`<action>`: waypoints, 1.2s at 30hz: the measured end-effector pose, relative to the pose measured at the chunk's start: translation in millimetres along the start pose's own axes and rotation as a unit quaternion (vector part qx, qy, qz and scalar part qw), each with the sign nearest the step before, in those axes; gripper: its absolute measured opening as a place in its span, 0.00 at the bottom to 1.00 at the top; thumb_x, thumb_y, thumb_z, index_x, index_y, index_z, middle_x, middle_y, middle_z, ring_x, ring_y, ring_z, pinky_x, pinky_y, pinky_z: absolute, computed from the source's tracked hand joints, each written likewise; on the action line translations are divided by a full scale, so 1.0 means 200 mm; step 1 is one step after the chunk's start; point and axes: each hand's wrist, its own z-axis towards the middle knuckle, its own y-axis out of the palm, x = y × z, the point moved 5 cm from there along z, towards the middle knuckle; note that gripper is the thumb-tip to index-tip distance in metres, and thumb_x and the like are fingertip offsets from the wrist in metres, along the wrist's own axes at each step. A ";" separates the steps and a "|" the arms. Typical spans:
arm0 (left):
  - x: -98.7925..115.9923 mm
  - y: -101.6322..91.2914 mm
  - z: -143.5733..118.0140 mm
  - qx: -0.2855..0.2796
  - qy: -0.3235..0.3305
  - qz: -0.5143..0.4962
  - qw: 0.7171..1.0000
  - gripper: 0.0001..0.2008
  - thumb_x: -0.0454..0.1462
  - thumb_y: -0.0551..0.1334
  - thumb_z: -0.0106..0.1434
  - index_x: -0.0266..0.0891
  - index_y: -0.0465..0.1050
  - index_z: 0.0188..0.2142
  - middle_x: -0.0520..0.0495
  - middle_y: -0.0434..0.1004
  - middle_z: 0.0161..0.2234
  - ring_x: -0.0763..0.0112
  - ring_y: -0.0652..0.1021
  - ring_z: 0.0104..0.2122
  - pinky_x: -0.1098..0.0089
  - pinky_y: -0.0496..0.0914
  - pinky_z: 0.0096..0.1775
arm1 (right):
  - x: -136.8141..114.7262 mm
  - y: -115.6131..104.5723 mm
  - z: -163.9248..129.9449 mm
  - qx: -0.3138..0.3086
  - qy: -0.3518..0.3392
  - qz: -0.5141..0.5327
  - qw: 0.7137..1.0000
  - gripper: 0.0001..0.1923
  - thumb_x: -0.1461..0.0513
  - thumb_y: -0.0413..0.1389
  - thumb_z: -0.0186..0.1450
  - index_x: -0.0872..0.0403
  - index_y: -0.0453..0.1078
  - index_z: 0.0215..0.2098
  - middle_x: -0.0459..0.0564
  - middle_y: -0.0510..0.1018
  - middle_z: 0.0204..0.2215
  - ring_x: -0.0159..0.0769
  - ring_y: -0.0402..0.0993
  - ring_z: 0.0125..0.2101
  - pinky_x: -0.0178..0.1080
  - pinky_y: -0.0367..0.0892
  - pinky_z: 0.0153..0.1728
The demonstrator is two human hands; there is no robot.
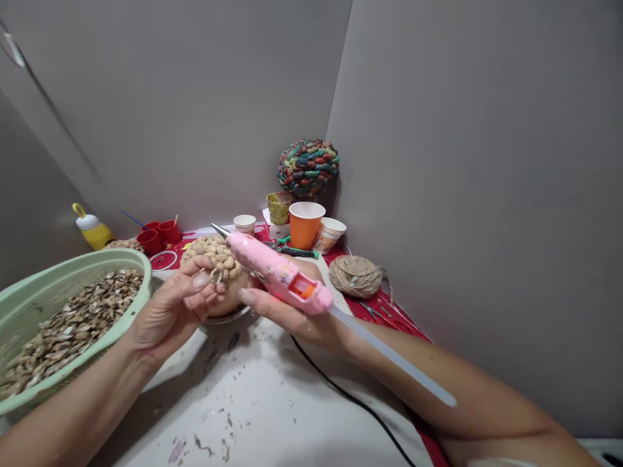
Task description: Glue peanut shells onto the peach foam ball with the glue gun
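White tabletop (253,402), glue-flecked, bare at its near edge; black cord (350,399) crosses it. Left hand (170,311): fingertips pinched on a single shell (215,276), held against the shell-covered ball (214,254). Right hand (292,311): fingers wrapped around the pink glue gun (277,272), nozzle pointing left beyond the ball. Green basket (29,298) of shells at left edge. Behind: twine ball (355,275), orange cup (305,224), red cups (158,235), crowding the grey corner walls (438,130).

A white tabletop (272,402) flecked with scraps carries a twine ball (356,276) at centre right, paper cups (305,224) behind, and red cups (159,236) at left.
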 end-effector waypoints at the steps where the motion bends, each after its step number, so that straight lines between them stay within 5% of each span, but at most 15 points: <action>1: -0.03 0.01 0.00 -0.011 -0.015 0.001 1.000 0.19 0.33 0.79 0.47 0.38 0.79 0.40 0.49 0.83 0.34 0.70 0.82 0.31 0.73 0.81 0.36 | 0.01 0.01 0.00 -0.010 0.029 0.029 0.999 0.12 0.55 0.61 0.65 0.52 0.64 0.32 0.48 0.73 0.29 0.36 0.70 0.29 0.39 0.72 0.31; 7: -0.09 0.04 -0.01 -0.049 -0.040 0.001 0.998 0.17 0.33 0.79 0.50 0.37 0.79 0.38 0.50 0.82 0.32 0.73 0.81 0.30 0.75 0.80 0.36 | 0.05 0.04 0.01 0.042 -0.020 0.105 0.993 0.14 0.61 0.61 0.63 0.51 0.59 0.26 0.40 0.64 0.23 0.28 0.60 0.23 0.34 0.65 0.26; 16: -0.09 0.04 -0.01 -0.058 -0.019 0.028 0.998 0.16 0.33 0.79 0.50 0.37 0.79 0.37 0.49 0.83 0.30 0.73 0.82 0.29 0.75 0.79 0.36 | 0.04 0.04 0.00 0.019 0.033 0.075 0.996 0.14 0.60 0.60 0.62 0.51 0.58 0.26 0.42 0.65 0.23 0.30 0.60 0.24 0.35 0.65 0.26; 26: -0.07 0.04 -0.02 -0.044 0.030 0.073 0.996 0.14 0.34 0.80 0.49 0.38 0.80 0.34 0.50 0.83 0.29 0.74 0.82 0.28 0.77 0.78 0.34 | 0.07 0.05 0.01 0.025 -0.022 0.047 0.998 0.13 0.60 0.59 0.64 0.52 0.59 0.26 0.40 0.64 0.22 0.28 0.60 0.23 0.34 0.61 0.25; 32: -0.04 0.01 0.00 -0.015 0.012 0.044 0.999 0.16 0.34 0.80 0.49 0.38 0.80 0.35 0.50 0.82 0.31 0.73 0.81 0.30 0.75 0.80 0.36 | 0.00 -0.03 0.01 0.014 -0.018 -0.003 1.000 0.12 0.58 0.59 0.66 0.52 0.63 0.28 0.43 0.67 0.24 0.30 0.63 0.25 0.35 0.65 0.28; 36: 0.01 -0.01 0.00 0.007 0.024 0.021 0.999 0.19 0.34 0.81 0.46 0.38 0.80 0.37 0.51 0.81 0.34 0.76 0.79 0.29 0.77 0.79 0.36 | -0.10 -0.11 0.01 0.008 -0.102 -0.071 0.992 0.14 0.59 0.59 0.68 0.52 0.63 0.26 0.44 0.69 0.26 0.31 0.65 0.27 0.36 0.67 0.32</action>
